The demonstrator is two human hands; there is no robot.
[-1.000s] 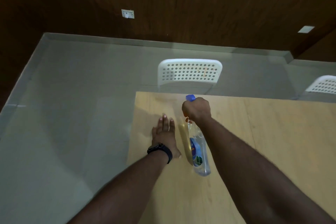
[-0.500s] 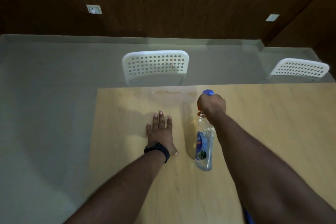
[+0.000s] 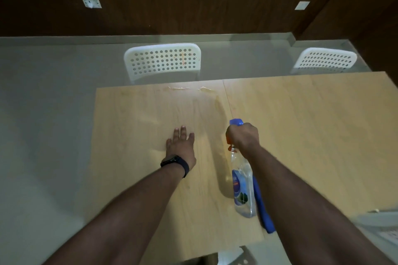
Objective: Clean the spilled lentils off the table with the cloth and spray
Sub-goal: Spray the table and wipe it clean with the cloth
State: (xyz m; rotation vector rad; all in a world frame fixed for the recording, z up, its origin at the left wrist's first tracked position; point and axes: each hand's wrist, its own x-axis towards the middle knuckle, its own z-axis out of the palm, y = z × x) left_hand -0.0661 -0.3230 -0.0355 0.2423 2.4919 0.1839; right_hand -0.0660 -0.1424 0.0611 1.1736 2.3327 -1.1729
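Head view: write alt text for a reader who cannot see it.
A right hand grips a clear spray bottle over a wooden table while the left hand lies flat on it. A blue cloth lies behind the bottle.

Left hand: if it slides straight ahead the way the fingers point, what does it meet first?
Nothing solid, as far as visible. The left hand lies flat on the table; ahead is bare wood, then the wet streak by the far edge, with the white chair beyond.

blue cloth mostly hidden behind right forearm and clear plastic spray bottle; bottle's trigger buried in right hand; grey thing at right edge cut off, unreadable
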